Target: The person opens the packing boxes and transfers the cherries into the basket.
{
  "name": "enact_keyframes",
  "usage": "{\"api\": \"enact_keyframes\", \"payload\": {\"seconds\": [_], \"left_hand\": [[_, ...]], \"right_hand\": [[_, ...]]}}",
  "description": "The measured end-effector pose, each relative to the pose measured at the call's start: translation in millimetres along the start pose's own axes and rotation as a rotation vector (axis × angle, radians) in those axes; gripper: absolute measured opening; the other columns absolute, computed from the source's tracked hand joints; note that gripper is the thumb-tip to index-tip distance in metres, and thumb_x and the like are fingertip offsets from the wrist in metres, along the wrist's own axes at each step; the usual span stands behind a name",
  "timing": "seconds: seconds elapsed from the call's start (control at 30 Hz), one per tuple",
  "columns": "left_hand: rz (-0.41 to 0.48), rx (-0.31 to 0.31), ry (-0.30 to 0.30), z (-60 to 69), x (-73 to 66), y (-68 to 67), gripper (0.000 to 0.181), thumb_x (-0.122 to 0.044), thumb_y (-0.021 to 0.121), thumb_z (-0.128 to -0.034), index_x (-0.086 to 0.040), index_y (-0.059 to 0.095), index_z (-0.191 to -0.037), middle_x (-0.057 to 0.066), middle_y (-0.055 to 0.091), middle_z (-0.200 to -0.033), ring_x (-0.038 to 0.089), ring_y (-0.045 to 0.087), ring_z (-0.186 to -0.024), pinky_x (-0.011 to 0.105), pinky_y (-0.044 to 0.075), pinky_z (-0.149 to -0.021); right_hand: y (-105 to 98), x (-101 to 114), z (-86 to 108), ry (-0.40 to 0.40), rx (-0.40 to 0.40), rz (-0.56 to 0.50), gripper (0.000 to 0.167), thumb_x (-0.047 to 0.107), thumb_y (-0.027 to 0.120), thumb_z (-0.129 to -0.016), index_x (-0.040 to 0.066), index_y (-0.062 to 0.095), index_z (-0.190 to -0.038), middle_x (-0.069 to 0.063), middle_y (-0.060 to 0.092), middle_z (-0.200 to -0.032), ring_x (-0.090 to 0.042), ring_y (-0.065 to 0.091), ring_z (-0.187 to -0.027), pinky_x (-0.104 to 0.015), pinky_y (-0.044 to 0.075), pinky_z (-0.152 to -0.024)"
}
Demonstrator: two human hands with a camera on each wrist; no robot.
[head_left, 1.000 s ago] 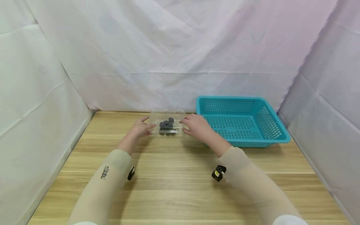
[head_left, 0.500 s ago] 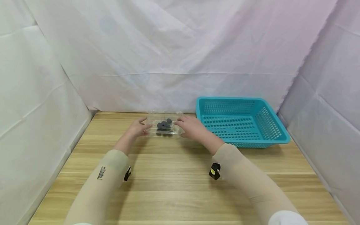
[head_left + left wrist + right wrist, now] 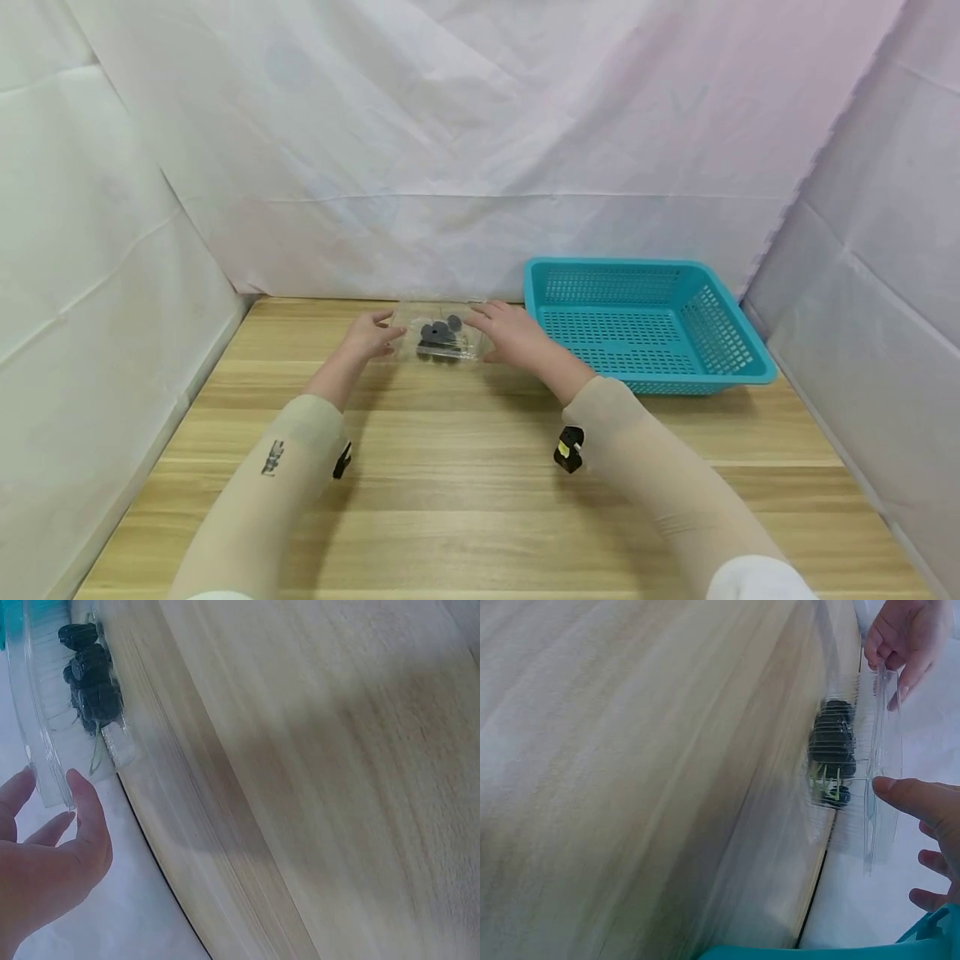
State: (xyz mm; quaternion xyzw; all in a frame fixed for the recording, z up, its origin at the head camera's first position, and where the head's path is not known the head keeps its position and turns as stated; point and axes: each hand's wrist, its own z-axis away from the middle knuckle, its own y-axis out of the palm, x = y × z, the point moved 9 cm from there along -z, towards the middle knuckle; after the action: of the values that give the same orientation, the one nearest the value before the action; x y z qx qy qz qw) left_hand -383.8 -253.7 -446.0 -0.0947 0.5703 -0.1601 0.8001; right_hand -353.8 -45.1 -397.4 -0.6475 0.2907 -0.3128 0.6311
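Clear plastic box [image 3: 435, 314], one, in the grip of left hand [image 3: 367, 335] and right hand [image 3: 512, 332]; one teal basket [image 3: 618, 329].

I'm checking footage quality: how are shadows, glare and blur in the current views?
Head: fairly even light, soft shadows on the wooden tabletop, clear plastic container faint-edged; left wrist: hazy, broad soft shadows, glints along the container's rim; right wrist: also hazy, a dim shadow band across the tabletop.
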Motion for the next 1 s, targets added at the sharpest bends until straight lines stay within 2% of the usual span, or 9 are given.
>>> {"api": "enact_keyframes", "payload": {"seconds": [0.27, 0.37, 0.57, 0.67, 0.8, 0.9, 1.0], "left_hand": [[-0.117, 0.004, 0.058, -2.9, -3.3, 3.2, 0.061, -0.017, 0.056, -0.1002, -0.002, 0.029, -0.152, 0.028, 0.035, -0.148, 0.041, 0.051, -0.122, 0.036, 0.052, -0.092], [-0.132, 0.004, 0.064, -3.5, -3.6, 3.6, 0.060, -0.021, 0.055, -0.1007, -0.003, 0.029, -0.152, 0.027, 0.034, -0.148, 0.040, 0.052, -0.122, 0.036, 0.052, -0.093], [-0.096, -0.013, 0.075, -2.2, -4.1, 1.1, 0.056, -0.019, 0.050, -0.1024, -0.002, 0.030, -0.152, 0.027, 0.038, -0.147, 0.040, 0.049, -0.124, 0.037, 0.051, -0.094], [-0.066, -0.038, 0.092, 0.4, -6.2, -1.9, 0.053, -0.019, 0.046, -0.1029, 0.001, 0.032, -0.150, 0.027, 0.042, -0.143, 0.035, 0.054, -0.114, 0.037, 0.051, -0.093], [-0.037, -0.072, 0.088, 5.9, -6.6, -6.7, 0.052, -0.020, 0.044, -0.1034, 0.001, 0.033, -0.150, 0.027, 0.041, -0.142, 0.034, 0.053, -0.113, 0.039, 0.050, -0.095], [-0.006, -0.085, 0.078, 10.1, -5.7, -8.9, 0.052, -0.020, 0.043, -0.1034, 0.001, 0.031, -0.150, 0.026, 0.040, -0.145, 0.039, 0.048, -0.123, 0.042, 0.048, -0.098], [0.037, -0.088, 0.080, 13.5, -5.8, -8.8, 0.053, -0.019, 0.043, -0.1032, 0.001, 0.030, -0.151, 0.025, 0.041, -0.145, 0.039, 0.048, -0.125, 0.043, 0.047, -0.099]], "right_hand": [[2.6, -0.7, -6.4, -0.016, 0.030, 0.013, 0.076, 0.033, 0.080, -0.082, 0.016, 0.045, -0.147, -0.008, 0.037, -0.153, -0.029, 0.031, -0.141, -0.048, 0.031, -0.111], [3.0, -1.0, -7.8, -0.015, 0.038, 0.017, 0.077, 0.032, 0.081, -0.081, 0.016, 0.045, -0.147, -0.007, 0.036, -0.154, -0.029, 0.029, -0.142, -0.049, 0.029, -0.112], [7.9, -1.8, -11.2, -0.011, 0.083, 0.027, 0.085, 0.029, 0.081, -0.082, 0.020, 0.035, -0.152, -0.006, 0.026, -0.159, -0.030, 0.021, -0.145, -0.051, 0.026, -0.113], [12.7, -2.8, -13.1, -0.002, 0.121, 0.035, 0.087, 0.026, 0.081, -0.082, 0.020, 0.032, -0.154, -0.007, 0.022, -0.160, -0.030, 0.017, -0.146, -0.051, 0.025, -0.114], [15.8, -3.3, -14.5, -0.001, 0.148, 0.037, 0.084, 0.023, 0.081, -0.082, 0.017, 0.035, -0.152, -0.007, 0.023, -0.160, -0.030, 0.018, -0.146, -0.050, 0.023, -0.115], [14.1, -2.5, -14.1, -0.002, 0.143, 0.008, 0.080, 0.017, 0.080, -0.082, 0.015, 0.039, -0.151, -0.008, 0.026, -0.159, -0.029, 0.021, -0.145, -0.050, 0.024, -0.114], [13.0, -2.5, -13.8, 0.000, 0.137, -0.017, 0.077, 0.012, 0.079, -0.083, 0.014, 0.041, -0.149, -0.009, 0.027, -0.158, -0.028, 0.024, -0.144, -0.049, 0.026, -0.114]]}}
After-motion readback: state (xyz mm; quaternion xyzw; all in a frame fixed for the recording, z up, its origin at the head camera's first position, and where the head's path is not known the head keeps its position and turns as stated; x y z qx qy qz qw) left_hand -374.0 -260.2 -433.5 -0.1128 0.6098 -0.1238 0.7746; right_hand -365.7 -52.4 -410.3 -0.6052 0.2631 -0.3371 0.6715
